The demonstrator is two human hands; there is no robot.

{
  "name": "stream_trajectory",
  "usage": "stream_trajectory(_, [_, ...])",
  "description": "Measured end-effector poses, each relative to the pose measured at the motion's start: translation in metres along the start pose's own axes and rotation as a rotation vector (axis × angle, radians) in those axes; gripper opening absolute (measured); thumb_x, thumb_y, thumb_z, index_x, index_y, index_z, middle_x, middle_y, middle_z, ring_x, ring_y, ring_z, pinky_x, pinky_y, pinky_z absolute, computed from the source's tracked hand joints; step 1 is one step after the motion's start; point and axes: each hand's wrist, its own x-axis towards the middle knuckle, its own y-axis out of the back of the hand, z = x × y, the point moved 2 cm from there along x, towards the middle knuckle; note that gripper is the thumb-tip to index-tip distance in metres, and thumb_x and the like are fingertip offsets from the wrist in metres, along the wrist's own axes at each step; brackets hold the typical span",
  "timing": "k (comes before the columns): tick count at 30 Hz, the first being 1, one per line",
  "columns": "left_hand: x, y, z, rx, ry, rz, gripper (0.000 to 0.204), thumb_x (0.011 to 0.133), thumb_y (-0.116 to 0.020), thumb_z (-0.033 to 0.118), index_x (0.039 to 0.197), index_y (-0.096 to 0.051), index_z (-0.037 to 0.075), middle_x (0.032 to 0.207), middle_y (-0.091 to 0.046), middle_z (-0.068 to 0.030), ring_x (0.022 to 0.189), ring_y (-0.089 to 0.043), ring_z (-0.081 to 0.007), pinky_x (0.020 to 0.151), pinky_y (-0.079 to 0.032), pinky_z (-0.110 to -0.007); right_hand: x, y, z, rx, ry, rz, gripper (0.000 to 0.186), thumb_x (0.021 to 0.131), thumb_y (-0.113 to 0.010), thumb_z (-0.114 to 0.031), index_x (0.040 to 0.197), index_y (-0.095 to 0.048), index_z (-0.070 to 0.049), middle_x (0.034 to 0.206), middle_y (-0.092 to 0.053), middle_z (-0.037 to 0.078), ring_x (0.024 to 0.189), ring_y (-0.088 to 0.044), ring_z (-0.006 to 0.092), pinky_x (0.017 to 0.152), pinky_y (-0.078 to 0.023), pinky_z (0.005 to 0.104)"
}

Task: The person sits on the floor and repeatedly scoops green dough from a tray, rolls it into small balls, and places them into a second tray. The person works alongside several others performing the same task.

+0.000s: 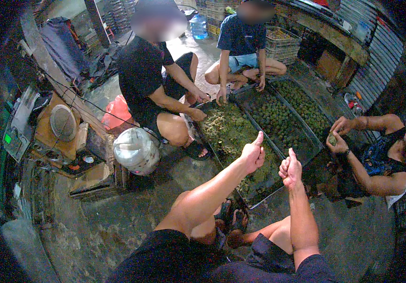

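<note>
My left hand [253, 153] is a closed fist with the thumb raised, held over the near end of a long dark tray [222, 162] filled with greenish husk scraps. My right hand [290, 168] is also a fist with the thumb up, just to the right and nearer to me, above the tray's rim. Neither hand holds anything. A second tray [319, 139] beside it holds several small dark green round fruits. My bare knees and sandalled feet sit below the hands.
Three other people sit round the trays: one in black at the left [152, 80], one in blue at the far end [243, 45], one at the right [377, 155] holding a fruit. A white sack [136, 151], red bag, crates and wet concrete floor surround us.
</note>
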Motion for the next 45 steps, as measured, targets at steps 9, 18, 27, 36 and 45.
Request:
stream_trajectory(9, [0.006, 0.009, -0.003, 0.066, 0.059, 0.195, 0.032, 0.095, -0.051, 0.045, 0.092, -0.060, 0.014, 0.084, -0.061, -0.0061, 0.056, -0.051, -0.0137, 0.039, -0.034, -0.025, 0.001, 0.003, -0.005, 0.174, -0.066, 0.138, 0.033, 0.094, -0.056, -0.042, 0.088, -0.060, -0.010, 0.069, -0.059, 0.003, 0.049, -0.049, 0.0120, 0.043, -0.040, 0.0262])
stream_trajectory(18, [-0.001, -0.001, 0.002, 0.078, -0.033, 0.136, 0.049, 0.090, -0.051, 0.062, 0.080, -0.052, 0.014, 0.060, -0.050, -0.0006, 0.046, -0.043, -0.0135, 0.038, -0.030, -0.027, 0.003, -0.006, 0.007, -0.053, -0.020, 0.110, 0.059, 0.093, -0.052, -0.053, 0.052, -0.028, -0.019, 0.042, -0.033, -0.002, 0.029, -0.028, 0.0103, 0.027, -0.020, 0.0265])
stream_trajectory(27, [0.011, 0.002, -0.005, 0.253, 0.043, 0.126, 0.043, 0.096, -0.048, 0.053, 0.098, -0.061, 0.011, 0.081, -0.059, -0.0038, 0.072, -0.053, -0.0154, 0.052, -0.041, -0.028, 0.020, 0.019, 0.005, 0.168, -0.074, 0.133, 0.033, 0.093, -0.057, -0.044, 0.089, -0.057, -0.011, 0.068, -0.058, 0.004, 0.046, -0.048, 0.0123, 0.040, -0.038, 0.0266])
stream_trajectory(36, [0.003, 0.001, 0.000, 0.015, 0.067, 0.141, 0.051, 0.087, -0.052, 0.066, 0.081, -0.051, 0.016, 0.067, -0.056, 0.0009, 0.052, -0.050, -0.0124, 0.040, -0.036, -0.026, 0.003, 0.000, 0.011, -0.101, -0.076, 0.049, 0.054, 0.091, -0.057, -0.050, 0.053, -0.037, -0.017, 0.044, -0.042, 0.001, 0.033, -0.036, 0.0129, 0.029, -0.025, 0.0284])
stream_trajectory(45, [-0.007, 0.004, 0.004, 0.011, 0.035, 0.106, 0.034, 0.092, -0.058, 0.046, 0.084, -0.054, 0.013, 0.073, -0.059, -0.0033, 0.062, -0.054, -0.0148, 0.050, -0.042, -0.031, 0.039, 0.030, 0.055, -1.167, 0.247, -0.189, 0.035, 0.084, -0.071, -0.035, 0.064, -0.062, -0.007, 0.057, -0.055, 0.001, 0.047, -0.049, 0.0112, 0.045, -0.041, 0.0317])
